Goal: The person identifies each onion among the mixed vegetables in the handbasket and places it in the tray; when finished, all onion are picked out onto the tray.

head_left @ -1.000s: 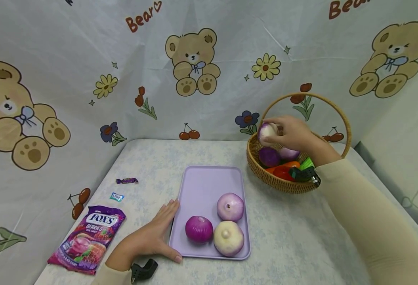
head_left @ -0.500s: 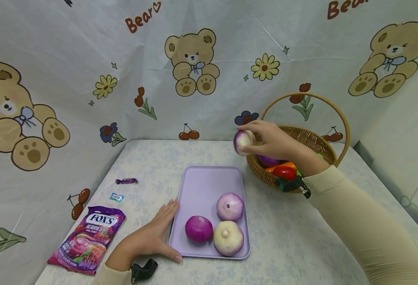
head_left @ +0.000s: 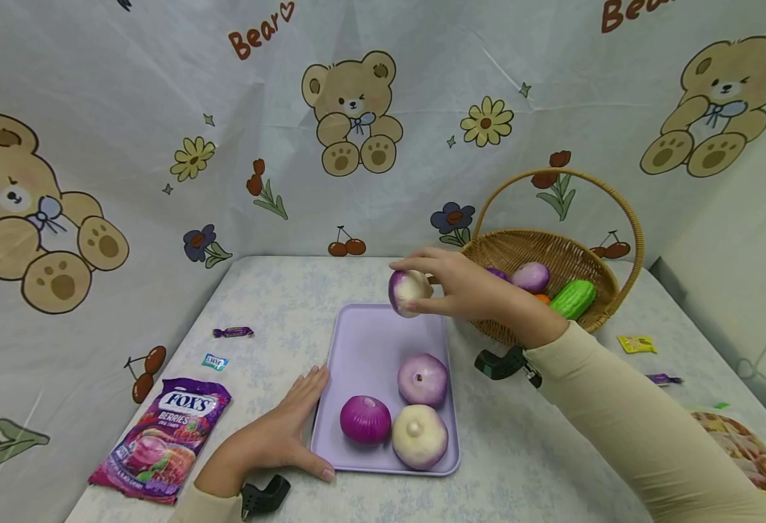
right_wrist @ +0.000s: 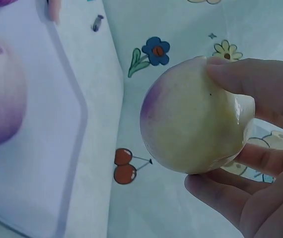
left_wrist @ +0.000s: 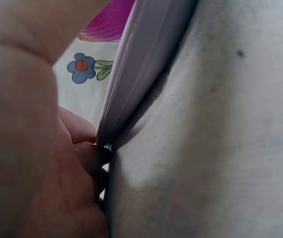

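Note:
My right hand (head_left: pixel 464 287) holds a white and purple turnip (head_left: pixel 410 292) between thumb and fingers, above the far right part of the lilac tray (head_left: pixel 372 334). In the right wrist view the turnip (right_wrist: pixel 196 119) shows its pale side, with the thumb on one side and fingers below. On the tray lie a purple onion (head_left: pixel 365 420), a pale purple round vegetable (head_left: pixel 422 379) and another whitish turnip (head_left: pixel 419 437). My left hand (head_left: pixel 284 428) rests at the tray's left edge, fingers extended along it and thumb near the front corner.
A wicker basket (head_left: pixel 513 243) with a tall handle stands at back right, holding a green cucumber-like vegetable (head_left: pixel 573 299), a pale purple one (head_left: pixel 530 277) and others partly hidden. A candy bag (head_left: pixel 163 439) and two small wrapped sweets lie left. More packets lie right, partly behind the sleeve.
My right hand has carried the turnip left and toward me, from over the basket to above the tray. The left hand and the vegetables on the tray have stayed put.

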The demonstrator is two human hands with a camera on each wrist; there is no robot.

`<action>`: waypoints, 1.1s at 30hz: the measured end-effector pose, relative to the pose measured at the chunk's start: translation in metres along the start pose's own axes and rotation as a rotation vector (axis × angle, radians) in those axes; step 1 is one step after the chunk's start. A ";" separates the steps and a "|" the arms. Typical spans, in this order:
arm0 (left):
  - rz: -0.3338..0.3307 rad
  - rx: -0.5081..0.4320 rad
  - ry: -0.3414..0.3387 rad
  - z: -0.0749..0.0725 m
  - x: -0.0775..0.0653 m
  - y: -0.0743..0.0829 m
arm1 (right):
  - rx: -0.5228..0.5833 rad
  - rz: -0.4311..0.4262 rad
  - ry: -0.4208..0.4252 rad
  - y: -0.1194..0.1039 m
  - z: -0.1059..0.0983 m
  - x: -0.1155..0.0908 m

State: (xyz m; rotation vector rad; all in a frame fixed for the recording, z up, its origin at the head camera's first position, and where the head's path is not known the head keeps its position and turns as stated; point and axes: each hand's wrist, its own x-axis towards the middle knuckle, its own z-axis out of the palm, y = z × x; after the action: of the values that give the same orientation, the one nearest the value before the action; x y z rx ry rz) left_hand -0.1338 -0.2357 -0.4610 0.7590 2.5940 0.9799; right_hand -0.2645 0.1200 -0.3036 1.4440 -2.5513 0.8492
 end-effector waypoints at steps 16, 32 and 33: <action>-0.007 0.001 -0.003 -0.001 0.001 0.001 | 0.058 -0.042 -0.200 -0.009 0.054 0.011; 0.009 0.023 -0.007 -0.001 0.001 -0.001 | 0.028 0.025 -0.464 -0.017 0.099 0.016; 0.009 0.025 -0.008 -0.001 0.001 -0.001 | 0.027 0.021 -0.466 -0.016 0.100 0.016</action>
State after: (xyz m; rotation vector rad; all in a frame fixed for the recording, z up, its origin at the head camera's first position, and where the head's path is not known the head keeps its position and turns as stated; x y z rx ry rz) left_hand -0.1358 -0.2362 -0.4610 0.7803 2.6028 0.9474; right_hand -0.2409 0.0507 -0.3757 1.8081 -2.8867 0.6053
